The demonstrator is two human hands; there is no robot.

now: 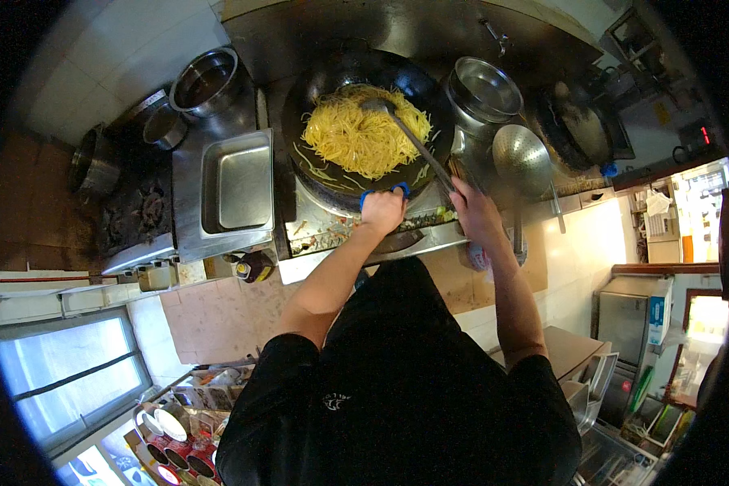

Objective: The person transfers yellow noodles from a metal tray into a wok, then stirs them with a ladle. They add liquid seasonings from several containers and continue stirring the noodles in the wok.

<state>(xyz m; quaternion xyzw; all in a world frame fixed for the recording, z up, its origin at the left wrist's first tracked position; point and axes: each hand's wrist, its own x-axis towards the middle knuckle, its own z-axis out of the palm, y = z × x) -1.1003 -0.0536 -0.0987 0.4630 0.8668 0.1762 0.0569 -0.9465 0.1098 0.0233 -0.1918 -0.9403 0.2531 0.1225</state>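
Note:
A large dark wok (316, 79) sits on the range in front of me, holding a heap of yellow shredded food (346, 133), possibly noodles or potato. My left hand (384, 209) grips the wok's near rim through a blue cloth (404, 187). Closed around the handle of a metal cooking ladle (422, 149) is my right hand (475, 209); the ladle's head rests on the heap. A few pale shreds cling to the wok's near wall.
Left of the wok are a rectangular steel pan (237, 182) and a steel pot (203, 82). To its right stand steel bowls (486, 88), a perforated skimmer (521, 155) and a second wok (583, 130). Food scraps lie along the range's front (316, 234).

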